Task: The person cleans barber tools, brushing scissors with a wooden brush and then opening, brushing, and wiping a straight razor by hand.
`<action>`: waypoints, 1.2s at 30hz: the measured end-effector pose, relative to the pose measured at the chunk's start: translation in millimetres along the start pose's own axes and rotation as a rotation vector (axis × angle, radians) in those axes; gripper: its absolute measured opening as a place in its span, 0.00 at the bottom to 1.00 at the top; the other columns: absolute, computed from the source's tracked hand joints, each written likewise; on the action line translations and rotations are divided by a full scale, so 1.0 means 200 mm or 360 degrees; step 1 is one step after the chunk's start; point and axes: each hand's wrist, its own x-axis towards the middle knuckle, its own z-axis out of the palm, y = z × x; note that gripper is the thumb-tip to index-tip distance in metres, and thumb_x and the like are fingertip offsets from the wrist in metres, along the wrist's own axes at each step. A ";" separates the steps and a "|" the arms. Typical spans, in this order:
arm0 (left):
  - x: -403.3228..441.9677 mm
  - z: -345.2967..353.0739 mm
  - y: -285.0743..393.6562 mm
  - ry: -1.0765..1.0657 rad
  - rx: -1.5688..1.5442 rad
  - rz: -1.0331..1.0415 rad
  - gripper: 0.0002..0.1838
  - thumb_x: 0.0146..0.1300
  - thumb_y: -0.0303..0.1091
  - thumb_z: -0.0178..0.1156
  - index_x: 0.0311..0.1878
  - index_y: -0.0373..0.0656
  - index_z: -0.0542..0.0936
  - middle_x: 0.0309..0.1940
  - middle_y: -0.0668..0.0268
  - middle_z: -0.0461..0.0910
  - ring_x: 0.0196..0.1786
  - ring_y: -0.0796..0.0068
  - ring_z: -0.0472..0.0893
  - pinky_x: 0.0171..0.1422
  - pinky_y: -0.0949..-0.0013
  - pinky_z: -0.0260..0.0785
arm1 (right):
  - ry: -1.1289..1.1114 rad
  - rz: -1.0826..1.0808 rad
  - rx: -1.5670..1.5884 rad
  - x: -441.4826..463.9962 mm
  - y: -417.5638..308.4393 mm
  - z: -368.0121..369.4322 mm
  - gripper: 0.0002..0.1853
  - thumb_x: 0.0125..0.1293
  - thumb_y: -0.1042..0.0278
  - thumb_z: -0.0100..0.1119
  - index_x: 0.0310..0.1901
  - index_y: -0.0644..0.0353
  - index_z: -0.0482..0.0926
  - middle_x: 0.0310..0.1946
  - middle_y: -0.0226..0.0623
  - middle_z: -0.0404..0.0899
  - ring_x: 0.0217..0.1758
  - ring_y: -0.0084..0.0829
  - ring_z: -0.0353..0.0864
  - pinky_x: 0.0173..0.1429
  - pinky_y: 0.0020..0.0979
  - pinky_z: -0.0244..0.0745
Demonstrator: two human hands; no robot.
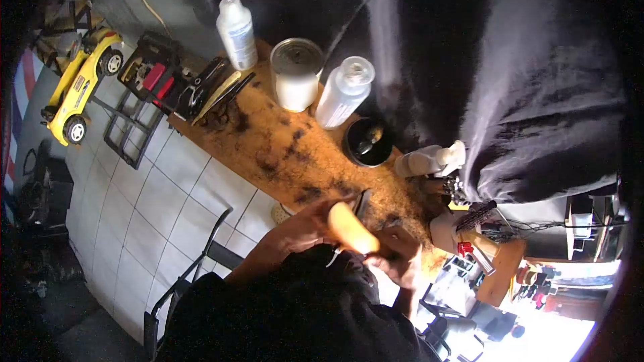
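A pale orange, oblong piece (pixel 352 228), bright with glare, lies between my two hands close to my body. My left hand (pixel 312 223) is closed at its left end; the fingers are partly hidden and blurred. Beside its right end is my right hand (pixel 400 255), with fingers curled in; what they grip cannot be made out. Just beyond the hands stretches a wooden bench top (pixel 268 154) with dark stains. On it stand a black bowl (pixel 369 142) with something inside, a clear plastic bottle (pixel 345 94) and an open can (pixel 295 80).
A white bottle (pixel 237 33) stands at the bench's far end, near several dark tools (pixel 208 90). A spray bottle (pixel 433 159) is by the dark curtain (pixel 537 107). A yellow toy car (pixel 84 87) is at the left, and a black metal chair (pixel 201 261) stands on the tiled floor (pixel 161 194).
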 end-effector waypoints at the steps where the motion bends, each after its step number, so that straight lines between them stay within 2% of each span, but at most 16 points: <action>1: 0.00 -0.08 -0.02 0.0078 0.0179 -0.0279 0.34 0.57 0.28 0.63 0.66 0.44 0.61 0.42 0.65 0.74 0.41 0.76 0.77 0.40 0.75 0.75 | 0.0182 -0.0014 0.0152 -0.01 0.04 -0.01 0.30 0.44 0.49 0.74 0.39 0.69 0.79 0.31 0.38 0.75 0.32 0.27 0.75 0.33 0.28 0.69; 2: 0.01 0.03 0.04 -0.0292 0.0342 -0.0141 0.30 0.59 0.29 0.61 0.65 0.44 0.63 0.44 0.63 0.76 0.40 0.76 0.78 0.42 0.74 0.75 | 0.0391 -0.0053 0.0028 -0.01 0.09 -0.02 0.28 0.46 0.50 0.73 0.36 0.70 0.78 0.30 0.35 0.73 0.30 0.26 0.71 0.32 0.26 0.67; 6: 0.07 0.13 -0.02 -0.0328 0.0410 0.0003 0.32 0.60 0.31 0.60 0.67 0.48 0.60 0.47 0.61 0.76 0.44 0.75 0.78 0.45 0.72 0.75 | 0.0663 0.0382 -0.0143 -0.03 0.13 -0.13 0.24 0.48 0.56 0.72 0.41 0.66 0.79 0.29 0.40 0.77 0.30 0.35 0.76 0.38 0.34 0.73; 8: 0.09 0.17 -0.03 -0.0279 0.0349 0.0108 0.34 0.60 0.31 0.61 0.68 0.50 0.58 0.48 0.61 0.75 0.45 0.75 0.77 0.46 0.71 0.75 | 0.0637 0.0217 0.0131 -0.06 0.16 -0.15 0.23 0.51 0.57 0.72 0.37 0.70 0.77 0.28 0.32 0.71 0.31 0.22 0.70 0.32 0.23 0.65; 9: 0.10 0.22 -0.01 -0.0132 0.0346 0.0038 0.35 0.60 0.31 0.61 0.69 0.48 0.56 0.48 0.61 0.75 0.46 0.75 0.77 0.47 0.70 0.74 | 0.0388 0.0274 0.0338 -0.07 0.10 -0.21 0.21 0.51 0.59 0.71 0.36 0.70 0.78 0.28 0.34 0.73 0.33 0.26 0.74 0.35 0.25 0.68; 11: 0.15 0.27 -0.05 0.0169 0.0237 0.0212 0.34 0.60 0.31 0.61 0.67 0.41 0.56 0.49 0.63 0.75 0.47 0.77 0.76 0.49 0.71 0.73 | 0.0079 -0.0318 0.0218 -0.05 0.15 -0.24 0.22 0.45 0.59 0.75 0.36 0.69 0.80 0.32 0.40 0.78 0.35 0.33 0.78 0.39 0.31 0.71; 13: 0.20 0.25 -0.04 -0.0106 0.0505 0.0331 0.32 0.58 0.32 0.62 0.64 0.36 0.61 0.47 0.66 0.75 0.45 0.79 0.76 0.48 0.74 0.71 | -0.0172 -0.0376 0.0330 -0.05 0.13 -0.25 0.25 0.40 0.59 0.77 0.37 0.66 0.81 0.33 0.41 0.80 0.37 0.35 0.79 0.41 0.34 0.71; 16: 0.18 0.34 -0.03 0.0078 0.1000 0.0542 0.21 0.59 0.32 0.62 0.54 0.36 0.72 0.41 0.66 0.78 0.39 0.81 0.77 0.44 0.78 0.71 | -0.0037 -0.0433 0.0265 -0.05 0.24 -0.22 0.24 0.41 0.61 0.76 0.39 0.65 0.82 0.33 0.40 0.79 0.37 0.34 0.78 0.43 0.33 0.71; 18: 0.17 0.29 -0.10 0.0279 0.0510 0.0211 0.17 0.60 0.31 0.61 0.51 0.37 0.75 0.38 0.67 0.78 0.37 0.80 0.78 0.41 0.77 0.71 | 0.0149 -0.0158 0.0523 -0.04 0.20 -0.22 0.21 0.45 0.62 0.74 0.39 0.67 0.81 0.32 0.40 0.79 0.36 0.31 0.76 0.42 0.33 0.69; 24: 0.05 0.31 -0.10 0.0001 0.0675 0.0105 0.21 0.61 0.40 0.60 0.55 0.41 0.72 0.41 0.66 0.76 0.41 0.78 0.78 0.44 0.72 0.73 | 0.0466 0.0147 0.0236 -0.02 0.17 -0.20 0.21 0.49 0.64 0.72 0.44 0.65 0.80 0.38 0.43 0.81 0.42 0.36 0.79 0.48 0.32 0.73; 28: 0.01 0.50 -0.05 0.0286 0.0535 0.0442 0.21 0.62 0.43 0.59 0.54 0.41 0.72 0.42 0.66 0.76 0.41 0.76 0.78 0.48 0.70 0.72 | -0.0098 -0.0477 0.0259 -0.01 0.18 -0.27 0.23 0.47 0.64 0.74 0.45 0.64 0.80 0.39 0.40 0.79 0.40 0.32 0.79 0.44 0.31 0.73; 29: 0.10 0.21 -0.13 0.0232 0.0386 0.0345 0.23 0.63 0.46 0.58 0.54 0.40 0.71 0.42 0.67 0.76 0.41 0.77 0.77 0.47 0.72 0.71 | -0.0216 -0.0443 0.0326 -0.03 0.17 -0.27 0.24 0.44 0.63 0.75 0.44 0.62 0.81 0.38 0.40 0.79 0.39 0.33 0.79 0.44 0.31 0.73; 32: 0.12 0.44 -0.03 0.0420 0.0470 0.0257 0.23 0.63 0.45 0.58 0.55 0.40 0.71 0.38 0.69 0.76 0.37 0.80 0.75 0.42 0.74 0.69 | -0.0353 -0.0364 0.0402 -0.05 0.18 -0.23 0.28 0.37 0.60 0.78 0.43 0.60 0.82 0.37 0.40 0.79 0.37 0.32 0.80 0.42 0.31 0.74; 34: 0.12 0.36 0.01 0.0411 0.1528 0.0295 0.19 0.63 0.41 0.58 0.53 0.41 0.73 0.37 0.66 0.77 0.37 0.77 0.77 0.42 0.74 0.71 | -0.0133 -0.0358 0.0256 -0.05 0.20 -0.21 0.26 0.39 0.60 0.77 0.42 0.62 0.82 0.36 0.41 0.80 0.37 0.32 0.79 0.40 0.31 0.74; 35: 0.17 0.16 -0.13 0.0273 0.0555 0.0267 0.16 0.63 0.38 0.58 0.51 0.40 0.74 0.36 0.63 0.78 0.37 0.75 0.78 0.40 0.72 0.74 | 0.0032 -0.0215 0.0320 -0.06 0.21 -0.20 0.25 0.42 0.58 0.75 0.40 0.65 0.81 0.33 0.37 0.78 0.35 0.29 0.77 0.37 0.29 0.71; 36: 0.16 0.17 -0.12 0.0275 0.0441 0.0109 0.16 0.62 0.34 0.58 0.51 0.38 0.74 0.36 0.62 0.77 0.37 0.73 0.79 0.38 0.69 0.75 | 0.0200 -0.0077 0.0381 -0.06 0.21 -0.19 0.25 0.46 0.55 0.73 0.39 0.68 0.80 0.30 0.34 0.76 0.32 0.26 0.74 0.34 0.27 0.69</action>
